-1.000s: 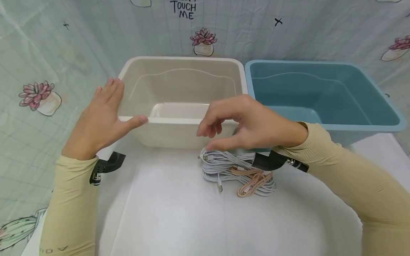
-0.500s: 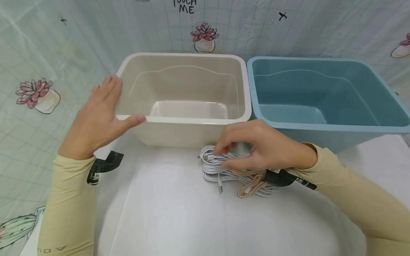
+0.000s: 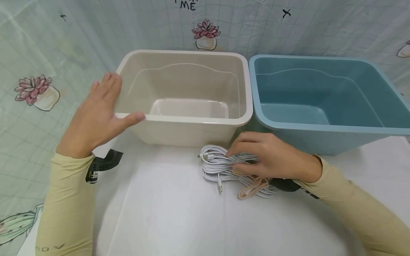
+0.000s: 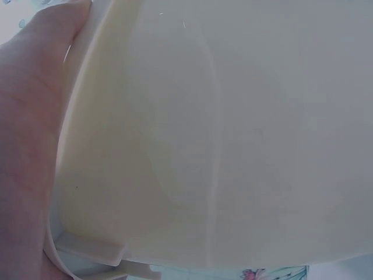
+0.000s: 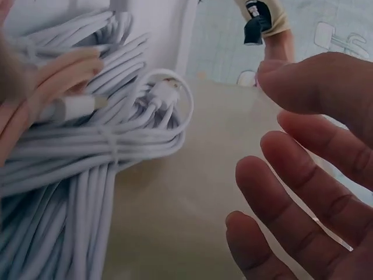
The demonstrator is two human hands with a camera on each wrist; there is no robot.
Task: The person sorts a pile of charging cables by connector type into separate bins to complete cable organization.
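My left hand [image 3: 93,115] rests on the left front corner of a cream plastic bin [image 3: 192,133], its thumb along the front rim. My right hand [image 3: 270,156] hovers low over a pile of coiled white USB cables [image 3: 215,167]. A peach-coloured coiled cable [image 3: 251,190] lies on top at the pile's front right, partly covered by that hand. Seen from the right wrist, the fingers [image 5: 285,204] are spread and bent a little, apart from the white coils [image 5: 116,140]. Most of the left wrist view is the bin's outer wall [image 4: 233,146].
A blue plastic bin [image 3: 294,137] stands against the cream bin's right side, close behind my right hand. Both have nothing visible inside. A white cloth [image 3: 179,213] covers the table. Behind hangs a printed curtain [image 3: 153,25] with drawn succulents.
My right hand has come down and rightward from in front of the cream bin to just over the cables. My left hand stays on the bin's corner. The head view has tilted slightly.
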